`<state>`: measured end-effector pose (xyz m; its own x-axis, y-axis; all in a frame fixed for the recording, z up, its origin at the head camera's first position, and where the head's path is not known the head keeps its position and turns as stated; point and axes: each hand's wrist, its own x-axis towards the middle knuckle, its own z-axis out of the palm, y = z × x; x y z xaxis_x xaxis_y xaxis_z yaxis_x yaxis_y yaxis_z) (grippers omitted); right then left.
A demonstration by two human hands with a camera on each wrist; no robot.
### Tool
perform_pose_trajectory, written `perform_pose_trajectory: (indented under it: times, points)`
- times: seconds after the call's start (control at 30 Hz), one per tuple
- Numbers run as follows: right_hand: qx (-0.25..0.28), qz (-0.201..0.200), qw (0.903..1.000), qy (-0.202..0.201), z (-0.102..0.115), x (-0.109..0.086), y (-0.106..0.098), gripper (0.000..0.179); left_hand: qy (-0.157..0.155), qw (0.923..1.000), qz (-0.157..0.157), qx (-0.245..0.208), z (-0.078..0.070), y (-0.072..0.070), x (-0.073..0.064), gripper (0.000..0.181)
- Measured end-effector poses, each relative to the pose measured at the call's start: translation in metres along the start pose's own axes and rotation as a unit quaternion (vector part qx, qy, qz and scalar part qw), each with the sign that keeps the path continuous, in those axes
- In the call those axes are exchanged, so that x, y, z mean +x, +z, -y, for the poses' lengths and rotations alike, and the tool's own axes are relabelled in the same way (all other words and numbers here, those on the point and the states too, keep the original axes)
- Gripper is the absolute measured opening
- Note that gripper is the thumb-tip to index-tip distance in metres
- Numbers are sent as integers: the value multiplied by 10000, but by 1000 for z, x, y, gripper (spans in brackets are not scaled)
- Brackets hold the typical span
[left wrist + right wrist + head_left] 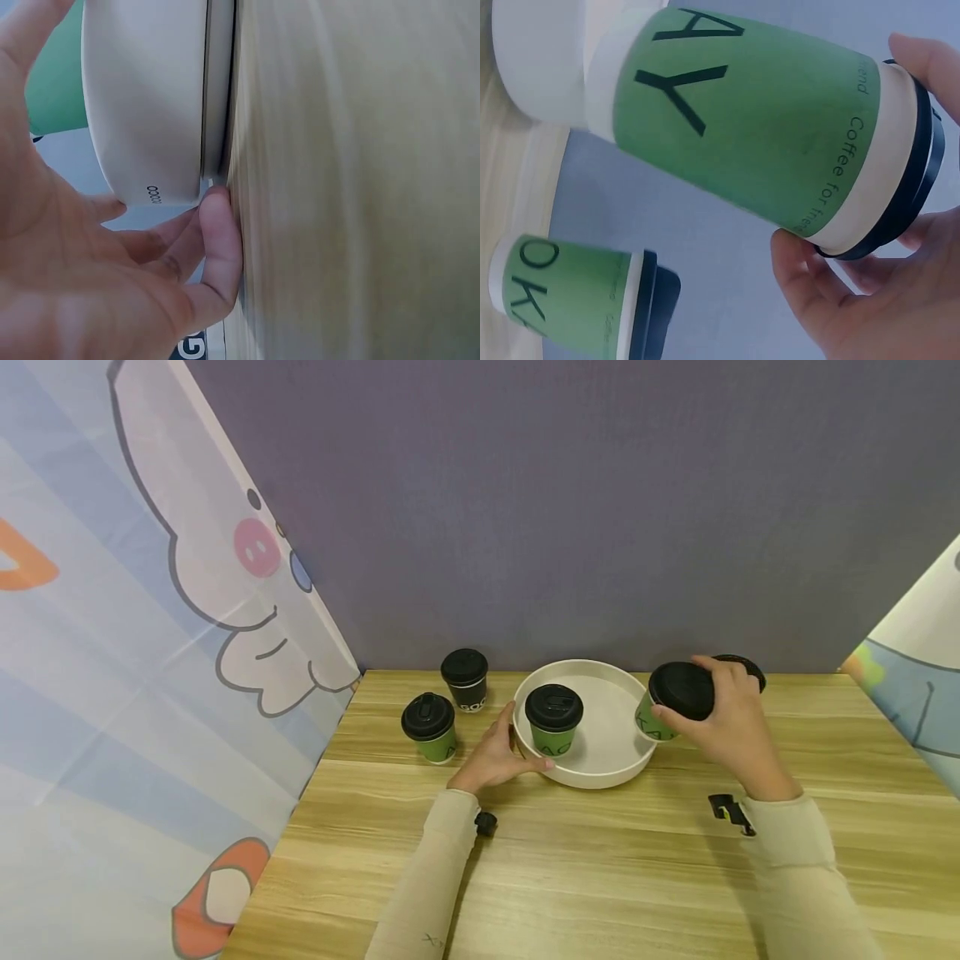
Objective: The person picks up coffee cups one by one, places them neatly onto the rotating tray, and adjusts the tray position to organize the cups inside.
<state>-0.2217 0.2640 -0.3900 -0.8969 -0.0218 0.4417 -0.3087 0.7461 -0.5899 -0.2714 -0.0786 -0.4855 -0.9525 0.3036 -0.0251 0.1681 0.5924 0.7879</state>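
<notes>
A round white tray (pixel 609 727) lies on the table, and my left hand (pixel 495 758) holds its left side, thumb toward the front. Seen from the left wrist, the fingertips (pixel 217 217) are bent in at the tray's lower edge. One green paper coffee cup (pixel 553 740) with a black lid stands inside the tray at the left. My right hand (pixel 733 718) grips a second green coffee cup (pixel 757 120) by its black lid. That cup is tilted, with its base overlapping the tray's right rim in the head view.
Left of the tray stand another green cup (pixel 437 746) and a black cup (pixel 471 693), both lidded. One more green cup (pixel 570 289) stands beyond my right hand, mostly hidden in the head view. A grey wall panel (pixel 570 527) closes off the table's back.
</notes>
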Motion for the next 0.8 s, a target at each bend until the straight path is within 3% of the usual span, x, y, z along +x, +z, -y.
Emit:
perform_pose_trajectory:
  times: [0.33, 0.8]
  points:
    - [98, 72, 9994, -339, 13, -2, 25, 87, -76, 9997, -3, 246, -1, 3, 0, 136]
    - [-244, 610, 9960, -599, 15, -6, 52, 87, -130, 9994, 8, 329, 0, 3, 0, 133]
